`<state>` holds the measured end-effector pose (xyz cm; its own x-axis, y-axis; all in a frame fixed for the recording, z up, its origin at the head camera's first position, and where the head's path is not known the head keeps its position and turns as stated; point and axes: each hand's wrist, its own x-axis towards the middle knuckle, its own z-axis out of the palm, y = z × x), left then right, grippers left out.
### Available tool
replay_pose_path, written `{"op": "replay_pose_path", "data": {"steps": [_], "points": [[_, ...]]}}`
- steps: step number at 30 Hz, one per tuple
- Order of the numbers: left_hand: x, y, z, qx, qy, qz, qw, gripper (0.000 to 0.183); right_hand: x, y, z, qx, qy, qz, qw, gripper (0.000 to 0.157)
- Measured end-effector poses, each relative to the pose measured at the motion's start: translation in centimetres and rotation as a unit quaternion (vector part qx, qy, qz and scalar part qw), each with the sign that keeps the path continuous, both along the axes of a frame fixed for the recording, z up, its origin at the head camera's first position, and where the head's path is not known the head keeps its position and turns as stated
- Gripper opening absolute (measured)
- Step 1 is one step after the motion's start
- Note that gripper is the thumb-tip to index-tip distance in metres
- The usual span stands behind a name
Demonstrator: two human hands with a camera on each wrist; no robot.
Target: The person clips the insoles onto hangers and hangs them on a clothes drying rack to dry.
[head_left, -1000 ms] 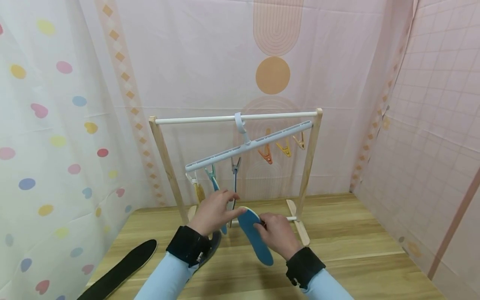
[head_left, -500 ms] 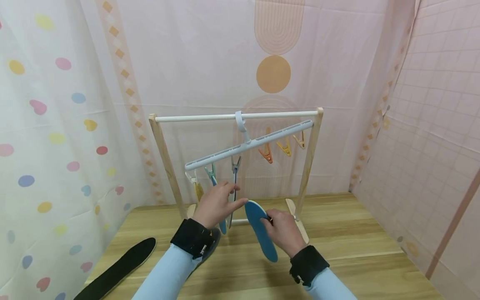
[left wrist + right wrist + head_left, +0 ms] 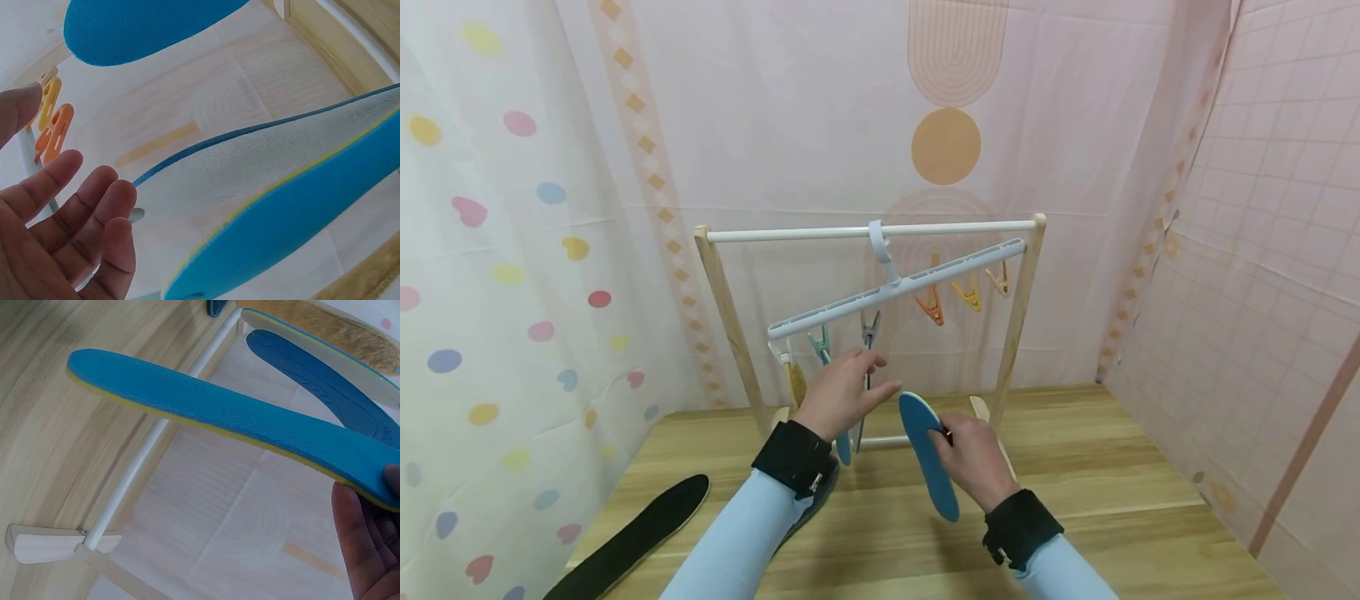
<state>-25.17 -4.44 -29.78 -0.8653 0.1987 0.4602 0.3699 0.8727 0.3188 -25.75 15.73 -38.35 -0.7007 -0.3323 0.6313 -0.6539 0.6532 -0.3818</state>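
My right hand [image 3: 976, 458] pinches a blue insole [image 3: 931, 471] between thumb and fingers; its yellow edge shows in the right wrist view. My left hand [image 3: 842, 392], fingers loosely extended and apart from that insole, is just in front of the insoles hanging on a pale clip hanger [image 3: 955, 269]. In the left wrist view, a hanging blue insole [image 3: 300, 187] lies beyond the fingertips. A grey clip [image 3: 870, 327] and a green clip [image 3: 820, 340] hold insoles partly hidden by my left hand. A brown fuzzy insole [image 3: 796, 383] hangs farther left.
The tilted hanger hooks over a white rod [image 3: 790, 236] on a wooden stand [image 3: 1021, 325]. An orange clip [image 3: 932, 307] and a yellow clip [image 3: 970, 296] hang on the right. A black insole [image 3: 640, 533] and a dark grey insole [image 3: 808, 512] lie on the table [image 3: 1075, 500].
My right hand has drawn the blue insole slightly right, and its top end has come away from my left thumb. My left hand has risen slightly.
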Motion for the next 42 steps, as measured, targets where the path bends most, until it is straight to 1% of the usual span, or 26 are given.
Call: {"op": "replay_pose_path", "data": {"steps": [9, 17, 24, 30, 34, 39, 42], "points": [[-1.0, 0.8, 0.9, 0.013, 0.004, -0.006, 0.9999, 0.038, -0.2, 0.4, 0.1, -0.020, 0.015, -0.011, 1.000, 0.018], [-1.7, 1.4, 1.6, 0.020, 0.022, 0.006, 0.9995, 0.040, -0.5, 0.9, 0.2, -0.028, 0.009, -0.012, 1.000, 0.015], [-2.1, 2.0, 2.3, 0.009, 0.029, 0.041, 0.9987, 0.042, -0.8, 1.2, 0.4, -0.034, 0.004, -0.021, 0.999, 0.016], [-2.6, 2.9, 3.0, 0.009, 0.049, 0.071, 0.9963, 0.045, -0.9, 1.5, 0.7, -0.031, 0.016, -0.032, 0.999, 0.016], [-2.9, 3.6, 3.5, 0.004, 0.051, 0.089, 0.9947, 0.047, -1.1, 1.7, 0.8, -0.031, 0.017, -0.040, 0.999, 0.015], [-3.4, 4.4, 3.9, 0.022, 0.057, 0.106, 0.9926, 0.046, -1.1, 1.9, 1.0, -0.035, 0.004, -0.044, 0.998, 0.013], [-3.7, 4.8, 4.0, 0.032, 0.057, 0.112, 0.9916, 0.049, -1.2, 2.0, 1.2, -0.038, 0.000, -0.046, 0.998, 0.014]]}}
